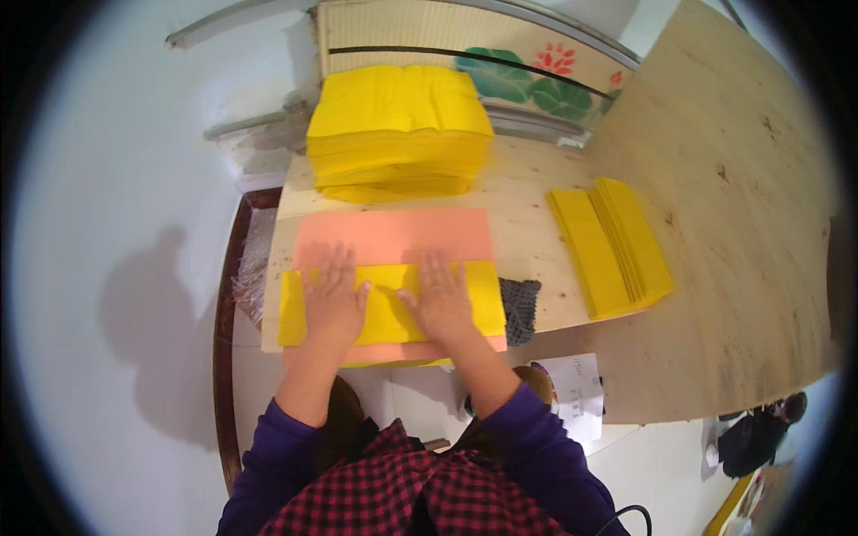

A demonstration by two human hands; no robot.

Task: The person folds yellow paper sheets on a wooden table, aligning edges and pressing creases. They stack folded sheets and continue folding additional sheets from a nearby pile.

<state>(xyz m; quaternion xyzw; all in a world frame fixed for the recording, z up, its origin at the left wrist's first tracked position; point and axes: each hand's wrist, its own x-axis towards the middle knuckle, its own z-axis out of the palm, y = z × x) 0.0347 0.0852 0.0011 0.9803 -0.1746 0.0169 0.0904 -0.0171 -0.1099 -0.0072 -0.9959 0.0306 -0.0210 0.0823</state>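
Note:
Both palms lie flat on a folded yellow sheet (pixel 384 308), which looks like paper or thin cloth. My left hand (pixel 334 299) presses its left part, fingers stretched toward the far edge. On its right part rests my right hand (pixel 440 299), fingers likewise spread. Beneath the yellow sheet is a salmon-pink sheet (pixel 393 234), showing beyond it and along the near edge. A strip of yellow peeks out below the pink at the table's front. Just right of the folded sheet lies a dark grey knitted cloth (pixel 519 308).
A tall stack of yellow sheets (pixel 399 134) stands at the back of the wooden table (pixel 527 223). Folded yellow bundles (pixel 612 248) lie at the right, near an upright wooden board (pixel 715 196). A white printed paper (pixel 576 393) is below the front edge.

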